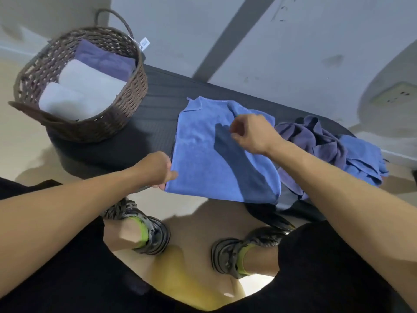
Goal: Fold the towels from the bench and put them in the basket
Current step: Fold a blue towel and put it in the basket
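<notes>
Bright blue microfibre towel (pixel 216 152): soft, short-napped cloth with a stitched hem, lying on the dark ribbed bench top (pixel 162 96), between the basket and a loose pile. Shape roughly rectangular; long axis runs from the near bench edge toward the wall. Near edge overhangs the bench front. Far right corner is rumpled and turned over on itself; a small loop tab shows at the far left corner.

Left hand (pixel 161 169): fingers curled, thumb on top, pinching the towel's near left corner at the bench edge.

Right hand (pixel 248 134): raised above the towel's far right part, fingers loosely curled inward. Cannot tell whether the fingertips hold any cloth; a shadow of the hand falls on the towel below.

Dark brown woven wicker basket (pixel 126 102): oval, open weave, arched handle, white tag at the rim. Stands on the left end of the bench. Inside: two pale grey rolled or folded towels (pixel 90 86) side by side, and a folded purple-blue towel (pixel 103 59) behind them.

Crumpled heap of dark purple and blue towels (pixel 327 145): unfolded, on the right end of the bench, just beside the flat towel.
</notes>
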Tool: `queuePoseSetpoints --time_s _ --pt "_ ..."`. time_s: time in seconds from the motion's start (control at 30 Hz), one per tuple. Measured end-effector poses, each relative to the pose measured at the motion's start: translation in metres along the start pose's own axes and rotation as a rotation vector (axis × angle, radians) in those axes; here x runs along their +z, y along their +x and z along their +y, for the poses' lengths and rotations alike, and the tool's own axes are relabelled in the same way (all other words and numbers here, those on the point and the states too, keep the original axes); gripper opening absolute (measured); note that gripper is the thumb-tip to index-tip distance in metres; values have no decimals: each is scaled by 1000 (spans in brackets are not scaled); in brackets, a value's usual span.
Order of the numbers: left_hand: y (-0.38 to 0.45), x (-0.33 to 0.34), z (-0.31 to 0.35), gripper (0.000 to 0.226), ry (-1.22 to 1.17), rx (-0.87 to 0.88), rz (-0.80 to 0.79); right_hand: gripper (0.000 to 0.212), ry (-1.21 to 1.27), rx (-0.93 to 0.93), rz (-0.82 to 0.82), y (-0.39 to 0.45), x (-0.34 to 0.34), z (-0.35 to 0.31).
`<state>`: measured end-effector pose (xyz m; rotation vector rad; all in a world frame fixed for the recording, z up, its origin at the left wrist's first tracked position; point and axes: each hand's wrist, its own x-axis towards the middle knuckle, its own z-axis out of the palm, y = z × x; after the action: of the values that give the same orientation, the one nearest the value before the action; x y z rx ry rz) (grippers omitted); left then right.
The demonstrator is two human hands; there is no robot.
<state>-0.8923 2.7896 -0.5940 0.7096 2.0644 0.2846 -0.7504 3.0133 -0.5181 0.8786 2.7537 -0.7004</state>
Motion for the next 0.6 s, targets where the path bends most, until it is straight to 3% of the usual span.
queuePoseSetpoints --time_s 0.1,0.27,0.33,0.47,0.6 --pt "3 -4 1 22 -40 -21 -62 17 -42 -19 -54 50 18 -20" --pt "7 -3 -14 25 -146 41 -75 58 -60 -57 -60 110 56 -43" --pt "7 1 -22 20 -188 76 -78 54 -119 -88 -67 125 65 -52" --pt "5 4 -32 17 -217 101 -95 21 -27 -80 5 144 55 -56" --pt "-2 3 -38 20 -143 117 -85 19 -76 -140 11 142 31 -56"
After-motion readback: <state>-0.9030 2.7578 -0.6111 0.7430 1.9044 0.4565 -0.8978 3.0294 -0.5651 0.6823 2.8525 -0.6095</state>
